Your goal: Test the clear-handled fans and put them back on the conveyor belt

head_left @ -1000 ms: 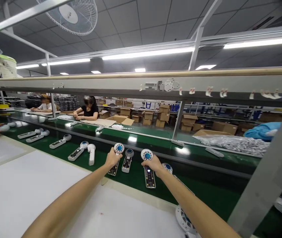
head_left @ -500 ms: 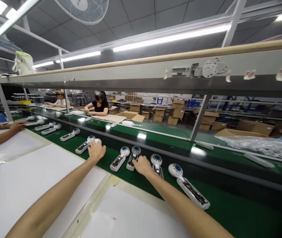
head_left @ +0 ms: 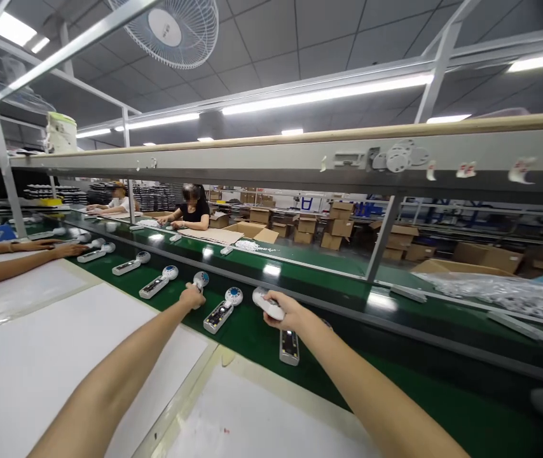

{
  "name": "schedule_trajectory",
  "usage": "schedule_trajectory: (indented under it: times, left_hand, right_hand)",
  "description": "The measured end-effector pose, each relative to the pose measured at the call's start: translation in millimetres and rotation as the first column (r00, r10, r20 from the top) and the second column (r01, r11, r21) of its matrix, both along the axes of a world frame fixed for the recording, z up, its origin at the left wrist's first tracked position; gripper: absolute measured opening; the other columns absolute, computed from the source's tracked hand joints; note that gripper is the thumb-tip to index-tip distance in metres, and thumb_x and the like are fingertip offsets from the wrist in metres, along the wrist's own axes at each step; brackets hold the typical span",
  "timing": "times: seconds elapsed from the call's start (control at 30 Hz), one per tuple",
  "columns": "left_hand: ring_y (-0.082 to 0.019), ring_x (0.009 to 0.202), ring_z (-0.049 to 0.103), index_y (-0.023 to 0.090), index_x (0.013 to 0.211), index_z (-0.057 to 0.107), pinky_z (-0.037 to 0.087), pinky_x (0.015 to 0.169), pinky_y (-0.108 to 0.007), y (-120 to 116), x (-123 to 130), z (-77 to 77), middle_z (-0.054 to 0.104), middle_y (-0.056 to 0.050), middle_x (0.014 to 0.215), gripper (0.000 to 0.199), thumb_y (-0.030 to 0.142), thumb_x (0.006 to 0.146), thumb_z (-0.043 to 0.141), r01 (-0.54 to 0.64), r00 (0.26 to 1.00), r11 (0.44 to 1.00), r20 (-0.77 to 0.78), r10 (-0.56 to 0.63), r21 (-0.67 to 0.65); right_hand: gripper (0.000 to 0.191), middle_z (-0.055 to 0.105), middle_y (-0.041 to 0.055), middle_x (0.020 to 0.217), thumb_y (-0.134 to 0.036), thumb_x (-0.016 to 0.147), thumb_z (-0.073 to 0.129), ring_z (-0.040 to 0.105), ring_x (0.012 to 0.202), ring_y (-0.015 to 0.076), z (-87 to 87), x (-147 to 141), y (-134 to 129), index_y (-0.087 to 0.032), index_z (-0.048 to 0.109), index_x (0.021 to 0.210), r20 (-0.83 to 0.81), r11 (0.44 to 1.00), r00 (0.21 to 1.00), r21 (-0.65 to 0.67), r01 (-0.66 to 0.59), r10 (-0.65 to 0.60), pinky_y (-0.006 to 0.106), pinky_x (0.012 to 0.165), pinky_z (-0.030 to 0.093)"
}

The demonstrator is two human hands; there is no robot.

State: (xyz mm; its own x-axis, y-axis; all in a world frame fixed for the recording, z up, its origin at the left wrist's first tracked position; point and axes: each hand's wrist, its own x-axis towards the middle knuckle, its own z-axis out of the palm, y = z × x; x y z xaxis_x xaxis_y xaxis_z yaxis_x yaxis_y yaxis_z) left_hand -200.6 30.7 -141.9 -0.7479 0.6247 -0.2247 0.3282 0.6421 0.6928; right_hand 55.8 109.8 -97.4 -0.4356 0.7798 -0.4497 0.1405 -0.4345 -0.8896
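Over the green belt (head_left: 252, 356), my right hand (head_left: 287, 310) grips a white device (head_left: 269, 304), its smooth back turned up. Below that hand lies another device (head_left: 289, 348) with its circuit side showing, its head hidden. My left hand (head_left: 192, 296) is closed on a device with a round blue-dotted head (head_left: 201, 280); its body is mostly hidden by the fingers. Between my hands an open-bodied device (head_left: 219, 316) rests on the belt. Left of my left hand lies a similar device (head_left: 154, 286), with a further one (head_left: 127, 266) beyond it.
White work surfaces (head_left: 81, 343) lie on the near side. Another person's hands (head_left: 68, 250) are at the belt's far left. Across the belt a person in black (head_left: 194, 213) works beside cardboard (head_left: 217, 236). A metal post (head_left: 382, 238) and overhead beam (head_left: 252, 156) stand ahead.
My right hand has lifted a device and turned its back upward. My left hand has closed on a device. The view has tilted up slightly, and devices on the belt have shifted.
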Motion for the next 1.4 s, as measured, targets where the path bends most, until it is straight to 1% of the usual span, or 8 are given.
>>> schedule_trajectory:
  times: [0.2, 0.3, 0.37, 0.53, 0.63, 0.8, 1.1, 1.4]
  left_hand:
    - [-0.015, 0.084, 0.066, 0.011, 0.107, 0.064, 0.058, 0.072, -0.030, -39, 30, 54.8, 0.067, -0.009, 0.103, 0.019, 0.026, 0.095, 0.060, 0.158, 0.852, 0.929, 0.429, -0.299, 0.333]
    - [-0.014, 0.077, 0.065, 0.010, 0.096, 0.067, 0.055, 0.066, -0.025, -66, 74, 88.8, 0.069, -0.016, 0.108, 0.013, 0.014, 0.087, 0.059, 0.190, 0.712, 0.799, 0.481, -0.512, 0.570]
    - [-0.012, 0.071, 0.062, 0.014, 0.109, 0.066, 0.051, 0.057, -0.023, -79, 114, 112.0, 0.069, -0.015, 0.116, 0.025, 0.025, 0.087, 0.060, 0.165, 0.639, 0.691, 0.458, -0.618, 0.703]
    - [-0.012, 0.052, 0.055, 0.006, 0.104, 0.066, 0.043, 0.043, -0.023, -91, 222, 150.4, 0.069, -0.012, 0.078, 0.030, 0.023, 0.084, 0.052, 0.031, 0.434, 0.449, 0.393, -0.811, 0.893]
    - [-0.015, 0.049, 0.059, 0.006, 0.100, 0.063, 0.048, 0.048, -0.025, -94, 274, 155.2, 0.066, -0.008, 0.063, 0.028, 0.027, 0.087, 0.051, 0.116, 0.457, 0.335, 0.249, -0.854, 0.935]
    - [-0.020, 0.063, 0.070, 0.014, 0.118, 0.051, 0.056, 0.055, -0.030, -100, 321, 149.9, 0.072, -0.011, 0.099, 0.038, 0.025, 0.083, 0.059, 0.117, 0.484, 0.173, 0.096, -0.870, 0.978]
    - [-0.020, 0.065, 0.070, 0.016, 0.119, 0.045, 0.057, 0.064, -0.032, -99, 310, 143.2, 0.072, -0.007, 0.081, 0.040, 0.018, 0.081, 0.056, 0.199, 0.430, 0.254, 0.148, -0.890, 0.946]
    - [-0.019, 0.068, 0.072, 0.024, 0.131, 0.032, 0.058, 0.062, -0.032, -92, 298, 141.7, 0.069, -0.006, 0.106, 0.059, 0.015, 0.080, 0.061, 0.212, 0.398, 0.121, 0.027, -0.917, 0.970]
  right_hand:
    - [0.013, 0.066, 0.0093, 0.085, -0.015, 0.094, 0.054, 0.058, 0.058, 0.0102, 74.7, 106, -44, -0.008, 0.061, 0.102, -0.267, 0.999, 0.963, 0.008, 0.036, -0.032, 0.017, 0.045, 0.049]
    - [0.021, 0.069, 0.0134, 0.090, -0.019, 0.090, 0.052, 0.059, 0.058, 0.0135, 99.6, 149, -71, -0.009, 0.061, 0.106, -0.400, 0.990, 0.914, 0.093, 0.110, -0.064, 0.021, 0.044, 0.051]
    - [0.028, 0.070, 0.0147, 0.095, -0.016, 0.085, 0.049, 0.063, 0.061, 0.0165, 108.9, 169, -86, -0.011, 0.061, 0.110, -0.464, 0.976, 0.884, 0.156, 0.153, -0.064, 0.025, 0.048, 0.055]
    - [0.060, 0.072, 0.0073, 0.085, -0.014, 0.078, 0.055, 0.068, 0.062, 0.0189, 114.3, 204, -119, -0.019, 0.047, 0.136, -0.452, 0.889, 0.883, 0.446, 0.103, 0.124, 0.027, 0.058, 0.057]
    - [0.082, 0.073, 0.0029, 0.082, -0.017, 0.079, 0.058, 0.070, 0.065, 0.0197, 113.1, 218, -137, -0.027, 0.024, 0.153, -0.414, 0.803, 0.898, 0.581, 0.134, 0.149, 0.029, 0.061, 0.056]
    - [0.087, 0.072, 0.0011, 0.090, -0.014, 0.079, 0.057, 0.069, 0.072, 0.0195, 110.7, 231, -141, -0.030, 0.020, 0.156, -0.469, 0.686, 0.876, 0.675, 0.272, 0.115, 0.035, 0.071, 0.058]
    - [0.089, 0.071, 0.0006, 0.091, -0.018, 0.074, 0.060, 0.071, 0.071, 0.0206, 106.1, 231, -123, -0.029, 0.021, 0.154, -0.458, 0.691, 0.882, 0.673, 0.263, 0.111, 0.036, 0.067, 0.060]
    - [0.083, 0.072, 0.0048, 0.105, -0.016, 0.073, 0.062, 0.073, 0.081, 0.0250, 97.4, 218, -120, -0.031, 0.034, 0.150, -0.443, 0.702, 0.894, 0.658, 0.273, 0.068, 0.040, 0.069, 0.062]
